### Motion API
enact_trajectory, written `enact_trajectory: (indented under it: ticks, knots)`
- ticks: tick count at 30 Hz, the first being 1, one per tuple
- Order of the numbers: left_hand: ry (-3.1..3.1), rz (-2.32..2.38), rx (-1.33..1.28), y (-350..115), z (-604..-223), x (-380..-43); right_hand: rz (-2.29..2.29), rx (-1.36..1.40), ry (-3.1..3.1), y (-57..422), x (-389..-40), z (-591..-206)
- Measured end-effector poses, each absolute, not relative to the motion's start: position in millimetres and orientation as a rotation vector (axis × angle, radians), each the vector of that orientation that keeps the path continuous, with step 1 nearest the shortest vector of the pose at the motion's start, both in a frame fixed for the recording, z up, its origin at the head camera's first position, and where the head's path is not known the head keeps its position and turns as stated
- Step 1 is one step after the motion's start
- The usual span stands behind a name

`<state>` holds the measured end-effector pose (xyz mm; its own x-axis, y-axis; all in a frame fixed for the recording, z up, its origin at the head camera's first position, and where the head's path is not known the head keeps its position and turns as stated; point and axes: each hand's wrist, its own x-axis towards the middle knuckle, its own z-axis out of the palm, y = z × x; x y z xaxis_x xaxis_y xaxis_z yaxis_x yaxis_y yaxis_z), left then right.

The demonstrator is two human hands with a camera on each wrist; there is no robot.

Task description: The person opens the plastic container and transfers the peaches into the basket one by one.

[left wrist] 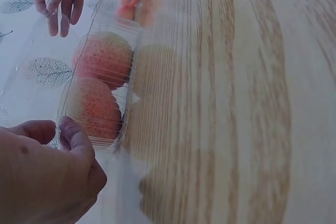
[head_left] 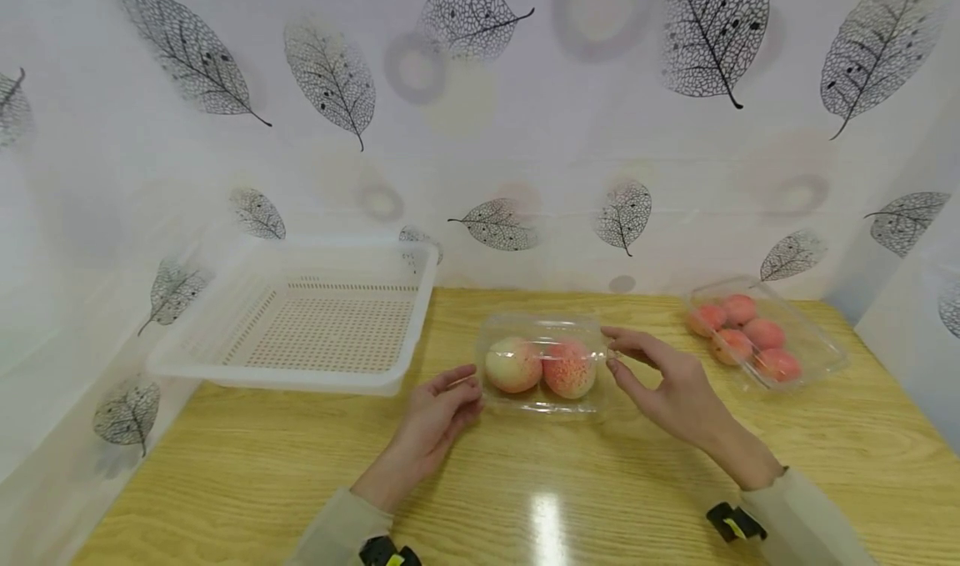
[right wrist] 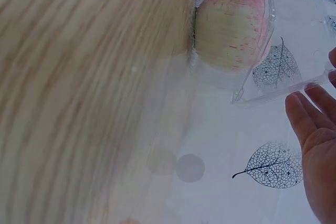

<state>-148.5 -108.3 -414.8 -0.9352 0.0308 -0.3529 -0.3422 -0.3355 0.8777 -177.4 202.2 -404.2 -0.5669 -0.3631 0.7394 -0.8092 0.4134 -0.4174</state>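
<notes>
At the near middle of the wooden table (head_left: 262, 466), the left hand (head_left: 427, 433) has its thumb and forefinger together, apparently pinching the thin edge of a clear plastic box (head_left: 543, 405) at its left end. On the other end, the right hand (head_left: 675, 387) keeps a narrow gap between thumb and forefinger, its fingers fairly straight, tips at the edge of a clear lid (right wrist: 310, 35) that looks angled away from the box. Between the hands, inside the box, a pale fruit (head_left: 513, 365) and a redder fruit (head_left: 570, 369), both peach-like, sit side by side.

The box is probably light, springy and slippery, easily dented by a squeeze; the fruits likely give most of the weight and could roll. Low on both short ends seems the surest hold.

Farther out, a white basket (head_left: 292, 376) stands to the left and a second clear box (head_left: 825, 353) with five small pink fruits (head_left: 763, 333) to the right, before a leaf-printed covering (head_left: 525, 132).

Clear plastic blends into its background, so the lid's outline and hinge are uncertain; the right hand is cut off in its own wrist view
</notes>
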Motion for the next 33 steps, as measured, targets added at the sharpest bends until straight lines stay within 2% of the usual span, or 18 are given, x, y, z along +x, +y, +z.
enact_trajectory:
  ticks: [19,29,33]
  knots:
    - [1.668,2.331,-0.304,-111,-413,-149,1.329,0.719,-2.187,197,-191,-400]
    - [1.709,2.285,-0.309,-115,-414,-148,1.449,0.474,-2.241,190,-195,-387]
    - [1.718,2.27,-0.319,-116,-414,-147,1.472,0.473,-2.187,186,-200,-387]
